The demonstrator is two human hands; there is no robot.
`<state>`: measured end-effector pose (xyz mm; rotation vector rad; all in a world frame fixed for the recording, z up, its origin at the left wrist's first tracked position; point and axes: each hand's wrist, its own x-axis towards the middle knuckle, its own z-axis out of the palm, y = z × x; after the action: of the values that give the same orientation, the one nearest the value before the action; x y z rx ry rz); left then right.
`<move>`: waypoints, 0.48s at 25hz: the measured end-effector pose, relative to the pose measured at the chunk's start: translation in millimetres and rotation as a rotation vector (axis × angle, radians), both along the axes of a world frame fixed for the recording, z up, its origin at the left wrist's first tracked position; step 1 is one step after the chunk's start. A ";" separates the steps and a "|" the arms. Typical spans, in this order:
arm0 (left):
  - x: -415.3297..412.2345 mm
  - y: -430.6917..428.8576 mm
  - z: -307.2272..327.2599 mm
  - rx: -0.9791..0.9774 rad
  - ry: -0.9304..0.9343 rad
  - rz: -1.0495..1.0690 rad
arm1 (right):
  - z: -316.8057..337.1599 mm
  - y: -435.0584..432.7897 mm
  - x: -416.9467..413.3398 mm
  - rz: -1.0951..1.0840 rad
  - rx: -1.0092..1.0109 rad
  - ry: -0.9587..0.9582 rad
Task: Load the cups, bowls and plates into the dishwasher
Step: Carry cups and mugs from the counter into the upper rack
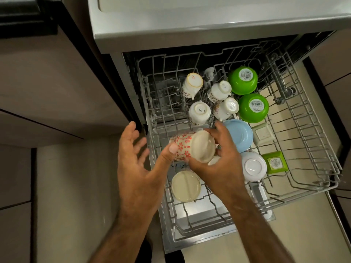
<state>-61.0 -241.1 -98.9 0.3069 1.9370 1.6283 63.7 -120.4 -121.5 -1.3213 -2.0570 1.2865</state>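
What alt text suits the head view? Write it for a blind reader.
A right hand grips a floral cup, tilted base-up, over a pulled-out dishwasher rack, while the thumb of the open left hand touches it. Upturned white cups and green bowls sit in the rack.

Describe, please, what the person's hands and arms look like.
Both the left hand and the right hand are bare: no gloves, and no ring, watch or bracelet shows. The left forearm and right forearm are uncovered to the picture's bottom edge, so no sleeve is in view. The left thumbnail is short and unpainted.
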 end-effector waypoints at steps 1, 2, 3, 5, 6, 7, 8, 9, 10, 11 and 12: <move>-0.9 -1.6 0.3 0.002 0.014 0.010 | -3.9 3.1 -8.0 0.068 0.062 -0.120; -0.8 -2.7 1.0 0.005 0.021 0.020 | -8.0 5.5 -16.6 0.132 0.118 -0.216; -1.4 -3.8 1.2 0.006 0.026 0.030 | -12.0 7.0 -25.0 0.192 0.170 -0.285; -2.7 -5.9 1.8 0.012 0.030 0.041 | -18.1 8.5 -38.0 0.280 0.247 -0.372; -3.2 -7.0 1.7 0.012 0.030 0.045 | -20.8 9.0 -41.8 0.305 0.254 -0.397; -4.0 -8.4 1.9 0.010 0.029 0.047 | -21.5 9.3 -44.7 0.323 0.244 -0.414; -4.6 -9.5 1.9 0.007 0.028 0.047 | -21.7 9.6 -46.1 0.332 0.228 -0.426; -5.2 -10.7 1.8 0.005 0.028 0.048 | -21.7 9.6 -47.2 0.342 0.223 -0.439; -6.1 -11.8 1.7 0.006 0.029 0.052 | -20.7 9.2 -48.4 0.359 0.226 -0.451; -6.5 -12.6 1.8 0.005 0.031 0.055 | -19.5 8.2 -49.0 0.382 0.227 -0.465; -7.0 -13.0 2.4 0.002 0.036 0.058 | -18.3 7.4 -49.7 0.405 0.227 -0.475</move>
<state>-68.0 -254.1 -96.5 0.2857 1.9877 1.6727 14.0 -113.1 -139.8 -1.2313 -2.8192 0.8941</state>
